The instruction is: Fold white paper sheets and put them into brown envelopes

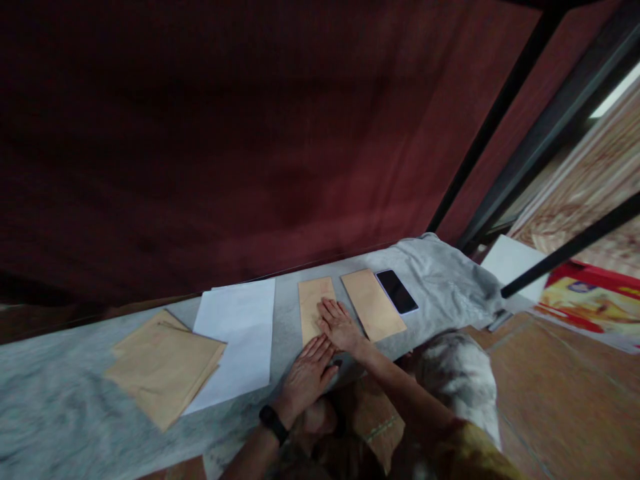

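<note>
A brown paper envelope (311,300) lies flat on the grey cloth in front of me. My right hand (340,324) rests palm down on its right half, fingers stretched out. Below and to the left, my left hand (311,371) lies flat at the envelope's near end, fingers extended and touching the right hand; a dark band (274,425) is round that wrist. The hands hide the envelope's near part. To the right lies a stack of brown envelopes (374,305), close beside my right wrist. A phone (397,291) with a dark screen lies along that stack's right edge.
White paper sheets (240,333) lie left of my hands, partly under a fanned pile of brown envelopes (165,367). Grey cloth (60,393) covers the long narrow surface. A dark red curtain (250,167) hangs behind. Black bars (495,127) and a red printed box (590,300) are right.
</note>
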The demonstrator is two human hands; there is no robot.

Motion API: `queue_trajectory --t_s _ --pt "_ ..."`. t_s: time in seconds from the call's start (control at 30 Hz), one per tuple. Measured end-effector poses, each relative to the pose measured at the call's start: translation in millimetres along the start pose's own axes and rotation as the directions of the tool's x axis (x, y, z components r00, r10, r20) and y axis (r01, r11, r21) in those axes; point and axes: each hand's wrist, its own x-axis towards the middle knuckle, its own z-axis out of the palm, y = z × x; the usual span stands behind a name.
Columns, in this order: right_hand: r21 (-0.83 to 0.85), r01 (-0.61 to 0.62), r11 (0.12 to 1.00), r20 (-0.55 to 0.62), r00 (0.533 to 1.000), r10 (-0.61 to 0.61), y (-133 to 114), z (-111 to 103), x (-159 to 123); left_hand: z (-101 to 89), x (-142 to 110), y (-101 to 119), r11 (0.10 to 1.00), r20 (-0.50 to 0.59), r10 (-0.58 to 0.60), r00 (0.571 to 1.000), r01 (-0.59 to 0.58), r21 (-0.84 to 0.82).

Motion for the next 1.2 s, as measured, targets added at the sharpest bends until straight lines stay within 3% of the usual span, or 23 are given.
queue_trajectory --t_s 0.23,0.57,0.93,1.2 --pt "-0.090 -0.162 0.983 -0.037 0.987 0.159 9 17 42 2.3 0 -7 0.999 0.009 0.041 0.999 -0.041 0.015" --pt "-0.098 -0.263 0.960 -0.128 0.960 0.250 4 30 48 1.3 2 -5 1.000 0.043 0.017 0.999 -0.018 0.017" --pt "-0.106 -0.150 0.983 -0.154 0.979 0.133 3 17 -1 -4.7 3 1 1.000 0.010 0.011 1.000 -0.011 -0.024" --pt "-0.089 -0.074 0.993 -0.137 0.989 0.061 -7 0 -53 -5.8 1 -1 0.995 -0.121 0.016 0.993 -0.027 -0.095"
